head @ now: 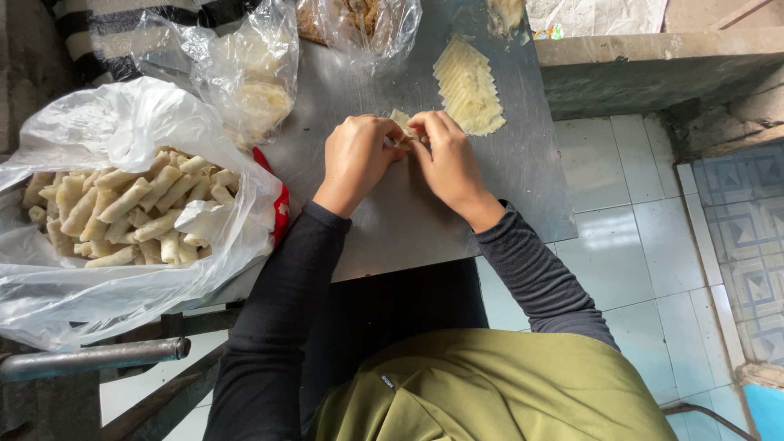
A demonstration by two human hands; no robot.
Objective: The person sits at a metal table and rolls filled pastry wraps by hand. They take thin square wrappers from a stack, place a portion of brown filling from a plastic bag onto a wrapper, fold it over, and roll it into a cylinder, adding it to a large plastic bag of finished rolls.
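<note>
Pastry wrapper (pixel 401 122) is sitting pinched between both hands, low over the metal bench (pixel 408 220), near mid-bench. Only a small pale corner is showing above the fingertips; the rest is hidden under them, so can't tell whether it is touching the bench.

Left hand (pixel 357 158) is closing its grip on the wrapper's left edge, fingers curled in, knuckles up. Right hand (pixel 447 157) is doing the same on the right edge, fingers pressed together over the wrapper. Fingertips of both hands are meeting at the wrapper. Both sleeves are dark and long.

Just beyond the grip, up and to the right: a fanned stack of wrapper sheets (pixel 467 86), pale yellow, lying flat on the bench, not touching the hands.

Beyond the grip, to the left: a clear plastic bag (pixel 245 77) with pale contents, crumpled. Further beyond, at the far bench edge: a second clear bag (pixel 363 24) with brownish contents, too blurred to identify.

Well left of the grip: a big white plastic bag (pixel 106 131), mouth open, holding a heap of finished rolls (pixel 131 212), pale, cylinder-shaped.

Right of the grip, off the bench: white floor tiles (pixel 645 220).

Near side of the grip: the person's olive-green garment (pixel 490 384).
</note>
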